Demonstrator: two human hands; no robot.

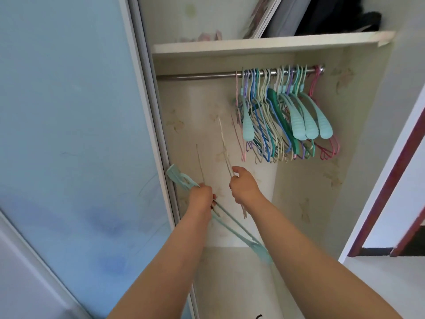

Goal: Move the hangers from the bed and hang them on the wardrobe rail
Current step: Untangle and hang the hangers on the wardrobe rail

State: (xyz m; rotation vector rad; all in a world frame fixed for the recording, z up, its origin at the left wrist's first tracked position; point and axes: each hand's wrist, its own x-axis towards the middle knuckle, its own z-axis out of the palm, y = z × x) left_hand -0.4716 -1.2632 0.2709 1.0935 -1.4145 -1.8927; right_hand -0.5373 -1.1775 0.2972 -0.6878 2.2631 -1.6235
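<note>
Head view, looking up into an open wardrobe: a metal rail (207, 75) runs across under a white shelf (264, 43); its left half is bare, while a dense bunch of hung hangers (282, 116) in mint, blue, cream, green, purple and pink crowds the right end, their hooks packed side by side on the bar; three broad mint ones hang at the front of the bunch.

Below and left of that bunch, the left hand (201, 198) is curled round a mint hanger (232, 224), whose end (177, 177) pokes out past the knuckles close to the wardrobe's left frame, while its long arm slants down between the two forearms; a thin pale wire also rises from this fist. Just beside it, the right hand (243, 187) pinches thin cream hangers (224, 146), which point up towards the rail and stop well short of it.

A pale blue sliding door (69, 134) fills the left side; on the shelf lean a framed picture (262, 17), a grey flat thing and something black (340, 14); the wardrobe's cream back panel carries a faded flower print; at the right stands a white wall with a dark red door frame (391, 180).
</note>
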